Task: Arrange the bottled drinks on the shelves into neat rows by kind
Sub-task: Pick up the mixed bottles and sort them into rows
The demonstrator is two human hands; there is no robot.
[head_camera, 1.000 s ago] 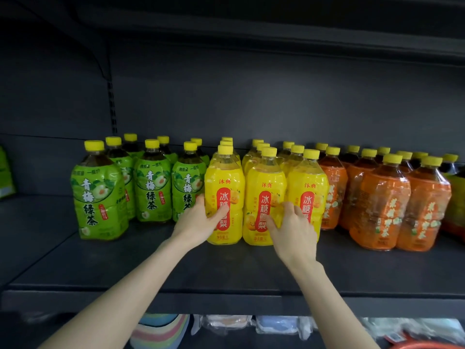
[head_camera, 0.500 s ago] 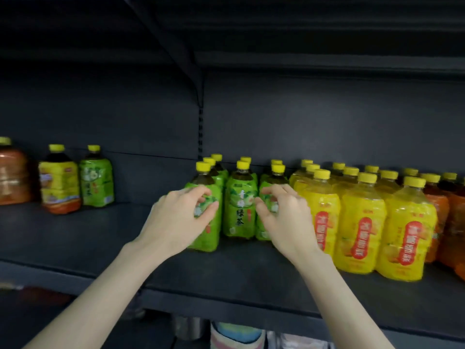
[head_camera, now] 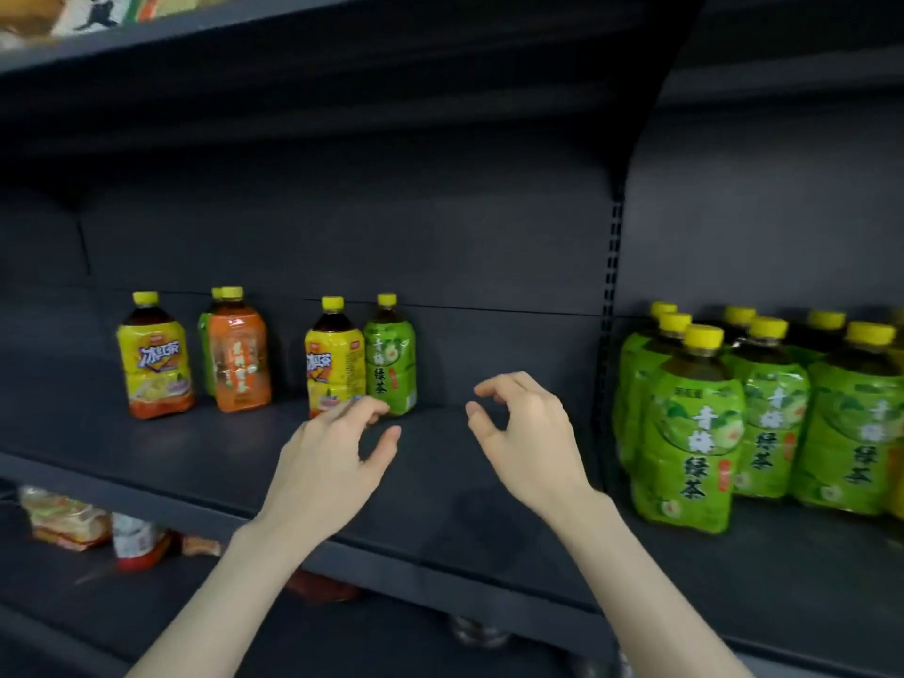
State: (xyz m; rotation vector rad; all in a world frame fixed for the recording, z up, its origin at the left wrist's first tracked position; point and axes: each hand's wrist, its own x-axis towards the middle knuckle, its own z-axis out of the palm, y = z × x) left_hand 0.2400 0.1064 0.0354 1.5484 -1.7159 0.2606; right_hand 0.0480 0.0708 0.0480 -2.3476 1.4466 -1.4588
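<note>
On the dark shelf stand loose bottles: a yellow-label bottle at far left, an orange bottle with a green one partly hidden behind it, then another yellow-label bottle touching a single green tea bottle. Rows of green tea bottles fill the right section. My left hand hovers open just in front of the yellow and green pair. My right hand floats open over bare shelf to the right of them. Neither hand touches a bottle.
A vertical slotted upright divides the left section from the right one. The lower shelf holds snack packets and a jar. An upper shelf hangs overhead with packages at its left end.
The view has swung left from the yellow and green rows to the left section. Both hands have left the green bottles and now hang open near the loose yellow and green pair.
</note>
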